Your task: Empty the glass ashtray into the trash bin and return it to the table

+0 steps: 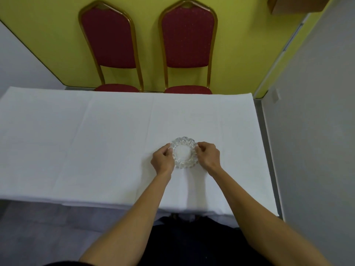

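Both hands, left hand [162, 158] and right hand [208, 154], clasp the ashtray [184, 152] rim on the worktop [96, 141]; thick glass (heavy, slippery, breakable) needs opposed rim grips.

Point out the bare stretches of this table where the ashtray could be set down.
Nearly all the white tablecloth is bare: the wide stretch left of the left hand, and the band between the ashtray and the two red chairs. Only around the right hand and ashtray is it crowded.
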A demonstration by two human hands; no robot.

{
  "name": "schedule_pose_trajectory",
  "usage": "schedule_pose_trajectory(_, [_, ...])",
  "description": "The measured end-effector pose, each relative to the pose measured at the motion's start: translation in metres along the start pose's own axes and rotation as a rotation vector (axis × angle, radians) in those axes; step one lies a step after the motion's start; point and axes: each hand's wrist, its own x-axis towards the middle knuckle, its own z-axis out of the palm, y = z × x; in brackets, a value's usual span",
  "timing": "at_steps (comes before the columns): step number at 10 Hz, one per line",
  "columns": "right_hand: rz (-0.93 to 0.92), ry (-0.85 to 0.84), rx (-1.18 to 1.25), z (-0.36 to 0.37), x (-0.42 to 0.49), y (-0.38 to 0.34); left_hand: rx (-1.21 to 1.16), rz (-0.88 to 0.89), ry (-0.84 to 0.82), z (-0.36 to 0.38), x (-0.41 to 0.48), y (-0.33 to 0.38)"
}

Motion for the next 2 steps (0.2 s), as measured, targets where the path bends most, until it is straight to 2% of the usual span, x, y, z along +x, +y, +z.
schedule_pose_trajectory(1, [0.006, -0.015, -0.027, 0.0, 0.0, -0.002, 0.039, 0.02, -0.039, -0.004, 0.002, 0.004])
schedule_pose_trajectory(2, [-0.004, 0.023, -0.016, -0.005, 0.012, -0.011, 0.174, 0.114, -0.038, -0.009, 0.005, 0.022])
